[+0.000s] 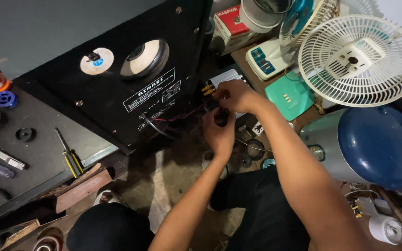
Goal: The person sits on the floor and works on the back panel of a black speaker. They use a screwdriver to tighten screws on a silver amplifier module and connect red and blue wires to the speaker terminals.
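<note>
Beside the black speaker cabinet [117,88], our right hand [236,95] pinches the small silver unit [224,78]. Our left hand [218,130], directly below, grips a dark part [220,117].

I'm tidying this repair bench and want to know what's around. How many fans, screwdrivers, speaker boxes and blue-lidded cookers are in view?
Fans: 2, a white grille fan and a teal-bladed fan behind it
Screwdrivers: 1, the screwdriver with a yellow-black handle
Speaker boxes: 1, the black speaker box
Blue-lidded cookers: 1, the cooker
Total: 5
</note>
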